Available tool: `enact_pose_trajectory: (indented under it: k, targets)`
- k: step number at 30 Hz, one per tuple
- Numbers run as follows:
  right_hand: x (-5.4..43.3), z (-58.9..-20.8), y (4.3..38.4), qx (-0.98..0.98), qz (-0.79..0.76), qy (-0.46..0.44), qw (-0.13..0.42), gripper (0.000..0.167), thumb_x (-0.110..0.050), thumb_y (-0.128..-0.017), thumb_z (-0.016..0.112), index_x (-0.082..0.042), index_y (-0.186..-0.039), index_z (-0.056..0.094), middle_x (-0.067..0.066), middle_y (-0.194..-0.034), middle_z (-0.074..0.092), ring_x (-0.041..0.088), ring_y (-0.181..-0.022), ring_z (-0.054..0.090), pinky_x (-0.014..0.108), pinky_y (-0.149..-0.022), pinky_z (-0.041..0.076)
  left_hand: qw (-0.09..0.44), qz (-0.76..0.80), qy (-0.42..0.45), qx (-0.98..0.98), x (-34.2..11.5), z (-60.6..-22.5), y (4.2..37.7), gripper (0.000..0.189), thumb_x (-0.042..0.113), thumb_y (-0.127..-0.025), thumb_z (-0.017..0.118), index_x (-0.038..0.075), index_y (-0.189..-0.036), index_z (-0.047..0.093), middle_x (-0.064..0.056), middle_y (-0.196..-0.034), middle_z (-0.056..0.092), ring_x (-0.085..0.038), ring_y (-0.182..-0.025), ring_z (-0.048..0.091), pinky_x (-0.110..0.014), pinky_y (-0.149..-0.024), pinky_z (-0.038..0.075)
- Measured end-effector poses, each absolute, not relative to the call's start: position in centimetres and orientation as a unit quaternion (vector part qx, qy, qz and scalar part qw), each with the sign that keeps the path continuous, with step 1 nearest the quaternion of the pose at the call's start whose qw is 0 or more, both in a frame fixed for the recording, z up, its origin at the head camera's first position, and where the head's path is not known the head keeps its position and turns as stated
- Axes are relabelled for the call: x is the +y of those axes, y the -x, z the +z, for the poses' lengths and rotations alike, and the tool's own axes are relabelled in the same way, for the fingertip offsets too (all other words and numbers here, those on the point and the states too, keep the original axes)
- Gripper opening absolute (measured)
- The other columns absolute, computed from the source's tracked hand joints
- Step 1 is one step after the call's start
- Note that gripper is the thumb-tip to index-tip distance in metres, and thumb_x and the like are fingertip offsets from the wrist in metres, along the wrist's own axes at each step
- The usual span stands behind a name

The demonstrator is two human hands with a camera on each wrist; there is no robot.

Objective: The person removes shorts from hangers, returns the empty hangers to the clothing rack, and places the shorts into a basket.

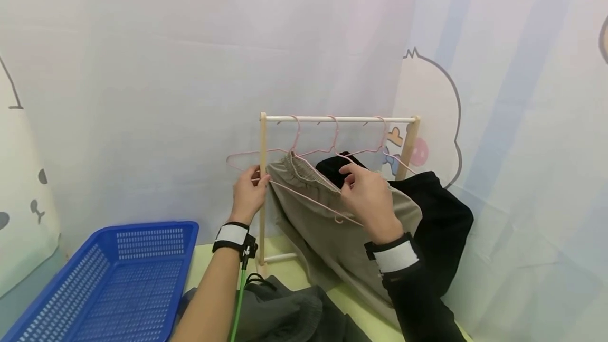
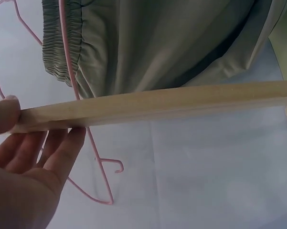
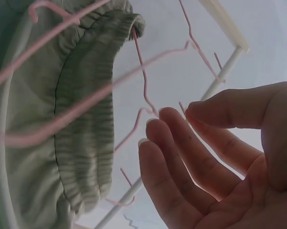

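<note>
Left hand [image 1: 249, 191] pinches the smooth wooden post [image 1: 263, 215] between thumb and fingers; the right hand [image 1: 369, 198], loosely curved and free, hovers near the khaki garment [image 1: 309, 215] (ruched, elastic waistband), which hangs on a thin pink hanger [image 2: 67, 47].

There are three pink hangers [image 1: 336, 133], one rack [image 1: 313, 119], one beige garment [image 1: 313, 231], one black garment [image 1: 444, 220], one dark grey garment [image 1: 285, 310], one blue basket [image 1: 138, 289], one green cord [image 1: 237, 300] and two wrist straps [image 1: 233, 234].
</note>
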State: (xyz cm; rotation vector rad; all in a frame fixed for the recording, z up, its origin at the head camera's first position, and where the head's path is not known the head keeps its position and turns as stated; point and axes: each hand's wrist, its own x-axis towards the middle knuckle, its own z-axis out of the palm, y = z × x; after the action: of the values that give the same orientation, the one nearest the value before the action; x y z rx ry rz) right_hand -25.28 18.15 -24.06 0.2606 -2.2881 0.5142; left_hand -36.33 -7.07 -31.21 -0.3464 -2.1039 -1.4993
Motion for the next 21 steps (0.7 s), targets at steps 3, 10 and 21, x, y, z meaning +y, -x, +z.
enact_pose_trajectory:
  k: [3,10,21]
  targets:
    - [19.1,-24.0,24.5,-0.895,0.201,-0.098,0.386,0.028,-0.004,-0.089,0.061,-0.009,-0.113,0.076,0.006,-0.084,0.075,0.018,-0.055,0.055,0.033,-0.050,0.040,0.250,-0.541,0.134,-0.792,-7.6,-31.2,35.6,0.046,0.019,-0.106,0.061,0.003,-0.148,0.053,-0.022,-0.134,0.065,-0.037,-0.121,0.066,-0.049,-0.094,0.057]
    - [21.6,-23.8,22.8,-0.899,0.206,-0.074,0.380,0.028,-0.009,-0.092,0.058,-0.012,-0.114,0.076,0.007,-0.090,0.076,0.019,-0.055,0.053,0.033,-0.045,0.036,0.271,-0.522,0.154,-0.794,-8.6,-30.0,33.5,0.045,0.018,-0.105,0.060,0.003,-0.147,0.054,-0.022,-0.138,0.063,-0.039,-0.122,0.064,-0.049,-0.101,0.054]
    - [26.5,-23.8,23.9,-0.884,0.204,-0.058,0.417,0.034,-0.005,-0.092,0.060,-0.006,-0.122,0.074,0.020,-0.106,0.076,0.020,-0.044,0.039,0.036,-0.046,0.031,0.333,-0.523,0.188,-0.762,-7.4,-26.9,30.2,0.039,0.012,-0.104,0.062,0.005,-0.142,0.060,-0.020,-0.129,0.067,-0.034,-0.115,0.067,-0.048,-0.095,0.056]
